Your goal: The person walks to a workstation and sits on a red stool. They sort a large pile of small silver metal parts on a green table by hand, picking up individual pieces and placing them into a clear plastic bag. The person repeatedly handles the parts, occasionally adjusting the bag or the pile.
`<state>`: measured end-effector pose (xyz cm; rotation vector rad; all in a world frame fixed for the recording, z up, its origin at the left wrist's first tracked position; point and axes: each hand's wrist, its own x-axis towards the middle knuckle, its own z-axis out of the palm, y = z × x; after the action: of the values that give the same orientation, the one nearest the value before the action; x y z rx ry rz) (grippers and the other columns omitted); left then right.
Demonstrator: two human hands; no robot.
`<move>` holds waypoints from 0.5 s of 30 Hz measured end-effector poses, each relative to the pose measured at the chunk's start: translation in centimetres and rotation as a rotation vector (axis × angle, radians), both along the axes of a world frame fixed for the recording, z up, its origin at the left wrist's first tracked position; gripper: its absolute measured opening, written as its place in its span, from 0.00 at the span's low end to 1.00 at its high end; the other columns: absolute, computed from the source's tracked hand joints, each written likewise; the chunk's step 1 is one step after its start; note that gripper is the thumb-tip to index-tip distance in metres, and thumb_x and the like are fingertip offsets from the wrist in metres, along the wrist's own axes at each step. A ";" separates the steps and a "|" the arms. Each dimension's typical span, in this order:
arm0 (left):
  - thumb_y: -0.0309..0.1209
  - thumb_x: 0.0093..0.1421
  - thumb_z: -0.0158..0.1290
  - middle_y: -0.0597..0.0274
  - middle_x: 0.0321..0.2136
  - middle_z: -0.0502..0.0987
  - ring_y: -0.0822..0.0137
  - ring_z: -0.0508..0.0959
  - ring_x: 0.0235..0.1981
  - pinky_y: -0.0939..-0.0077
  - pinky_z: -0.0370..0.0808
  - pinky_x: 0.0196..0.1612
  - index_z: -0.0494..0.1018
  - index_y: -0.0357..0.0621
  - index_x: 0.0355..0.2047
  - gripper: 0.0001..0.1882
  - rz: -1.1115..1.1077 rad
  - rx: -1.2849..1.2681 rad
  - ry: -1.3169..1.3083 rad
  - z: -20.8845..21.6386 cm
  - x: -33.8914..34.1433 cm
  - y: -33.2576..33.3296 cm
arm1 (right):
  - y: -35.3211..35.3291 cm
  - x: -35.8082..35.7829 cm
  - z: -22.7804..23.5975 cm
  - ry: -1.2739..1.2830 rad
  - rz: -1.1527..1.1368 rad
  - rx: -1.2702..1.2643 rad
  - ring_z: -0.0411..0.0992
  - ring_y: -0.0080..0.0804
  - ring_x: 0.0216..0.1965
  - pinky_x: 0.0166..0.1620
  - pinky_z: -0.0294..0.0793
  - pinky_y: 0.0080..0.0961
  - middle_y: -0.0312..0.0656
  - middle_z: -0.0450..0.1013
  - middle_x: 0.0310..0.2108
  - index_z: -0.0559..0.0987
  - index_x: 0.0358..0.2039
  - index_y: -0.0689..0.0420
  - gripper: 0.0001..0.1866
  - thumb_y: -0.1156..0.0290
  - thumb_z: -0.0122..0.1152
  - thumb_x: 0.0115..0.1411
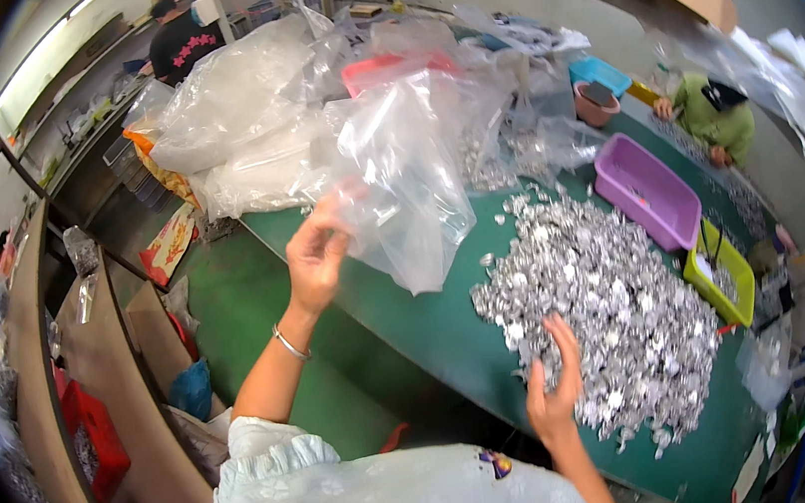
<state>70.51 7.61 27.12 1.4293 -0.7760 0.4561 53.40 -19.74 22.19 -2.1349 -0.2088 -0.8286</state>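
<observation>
A clear plastic bag hangs over the near edge of the green table, its mouth side pinched by my left hand. Those fingertips are slightly blurred against the plastic. To the right, a wide heap of small shiny silver metal pieces is spread over the green tabletop. My right hand is at the heap's near left edge, thumb and fingers apart, with nothing seen in it. Whether its fingertips touch the pieces I cannot tell.
Beyond the heap sit a purple bin and a yellow-green basket. Large plastic bags are piled at the back. A person in green works across the table; another in black is far left. A red crate stands on the left.
</observation>
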 end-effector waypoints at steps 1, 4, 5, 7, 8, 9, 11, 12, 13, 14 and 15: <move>0.24 0.61 0.49 0.47 0.52 0.71 0.56 0.62 0.60 0.60 0.57 0.61 0.70 0.41 0.29 0.03 -0.038 -0.002 0.072 -1.0 -1.5 0.2 | 1.0 1.4 0.9 -0.016 0.094 0.017 0.63 0.53 0.56 0.58 0.61 0.39 0.57 0.66 0.52 0.66 0.53 0.68 0.23 0.84 0.49 0.54; 0.23 0.60 0.49 0.49 0.51 0.72 0.54 0.60 0.62 0.57 0.54 0.62 0.70 0.41 0.27 0.04 -0.254 0.014 0.238 -3.7 -3.6 -0.3 | 3.9 4.6 0.6 0.136 0.408 0.202 0.63 0.53 0.56 0.59 0.59 0.36 0.56 0.67 0.51 0.63 0.57 0.65 0.25 0.83 0.44 0.56; 0.22 0.59 0.49 0.49 0.52 0.71 0.55 0.59 0.62 0.58 0.53 0.63 0.71 0.40 0.28 0.03 -0.264 0.081 0.185 -4.4 -3.5 -0.3 | 4.1 6.1 -0.3 0.194 0.489 0.123 0.59 0.54 0.58 0.60 0.57 0.40 0.56 0.65 0.53 0.63 0.57 0.64 0.25 0.76 0.49 0.57; 0.20 0.57 0.49 0.48 0.53 0.70 0.55 0.58 0.63 0.58 0.53 0.63 0.72 0.39 0.32 0.04 -0.227 0.187 0.178 -6.5 -3.2 0.1 | 5.2 7.7 -2.3 0.262 0.507 -0.100 0.53 0.57 0.62 0.61 0.52 0.47 0.58 0.59 0.58 0.62 0.58 0.61 0.29 0.63 0.55 0.57; 0.20 0.56 0.49 0.48 0.54 0.68 0.55 0.58 0.63 0.59 0.53 0.63 0.72 0.38 0.36 0.07 -0.182 0.222 0.219 -7.7 -3.0 0.4 | 6.0 8.0 -2.8 0.267 0.437 -0.248 0.51 0.59 0.62 0.61 0.50 0.50 0.59 0.56 0.59 0.62 0.58 0.59 0.33 0.58 0.57 0.56; 0.20 0.56 0.49 0.48 0.55 0.67 0.55 0.58 0.63 0.59 0.53 0.63 0.73 0.37 0.39 0.10 -0.147 0.255 0.262 -8.4 -2.9 0.3 | 6.6 8.3 -3.6 0.277 0.356 -0.395 0.48 0.61 0.63 0.61 0.49 0.53 0.60 0.53 0.61 0.62 0.59 0.58 0.36 0.53 0.59 0.54; 0.24 0.54 0.53 0.47 0.57 0.64 0.54 0.58 0.63 0.59 0.52 0.63 0.68 0.36 0.47 0.19 0.185 0.050 0.246 -6.8 -5.2 -2.8 | 6.4 9.4 -5.8 0.399 0.292 -0.360 0.45 0.66 0.63 0.60 0.46 0.62 0.61 0.45 0.63 0.60 0.61 0.52 0.42 0.46 0.61 0.49; 0.26 0.54 0.55 0.47 0.58 0.63 0.54 0.58 0.63 0.59 0.52 0.63 0.66 0.35 0.51 0.24 0.349 -0.051 0.235 -5.8 -7.1 -4.2 | 6.3 9.8 -6.5 0.458 0.260 -0.336 0.44 0.68 0.63 0.59 0.44 0.66 0.61 0.41 0.65 0.60 0.62 0.49 0.45 0.43 0.62 0.46; 0.32 0.50 0.60 0.45 0.61 0.57 0.51 0.56 0.63 0.57 0.49 0.64 0.54 0.34 0.60 0.39 0.361 0.136 0.106 -5.5 -8.9 -4.8 | 6.7 10.1 -7.2 0.449 0.254 -0.285 0.44 0.69 0.63 0.58 0.45 0.66 0.62 0.41 0.64 0.60 0.62 0.47 0.45 0.42 0.62 0.46; 0.34 0.46 0.63 0.44 0.62 0.53 0.48 0.53 0.64 0.55 0.48 0.64 0.51 0.37 0.62 0.46 0.380 0.287 -0.006 -4.8 -10.7 -5.5 | 7.7 10.5 -7.3 0.434 0.266 -0.231 0.44 0.70 0.62 0.58 0.46 0.67 0.63 0.42 0.64 0.60 0.62 0.46 0.46 0.41 0.62 0.45; 0.34 0.46 0.63 0.43 0.62 0.52 0.48 0.51 0.65 0.56 0.47 0.65 0.50 0.36 0.62 0.47 0.509 0.464 -0.011 -5.1 -11.0 -6.3 | 8.5 10.8 -7.5 0.425 0.274 -0.185 0.45 0.70 0.62 0.58 0.46 0.68 0.63 0.43 0.64 0.60 0.62 0.44 0.46 0.41 0.62 0.44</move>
<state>59.48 1.34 22.02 2.0748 -0.5365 0.7021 64.21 -11.20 14.70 -2.3307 -0.3554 -0.1945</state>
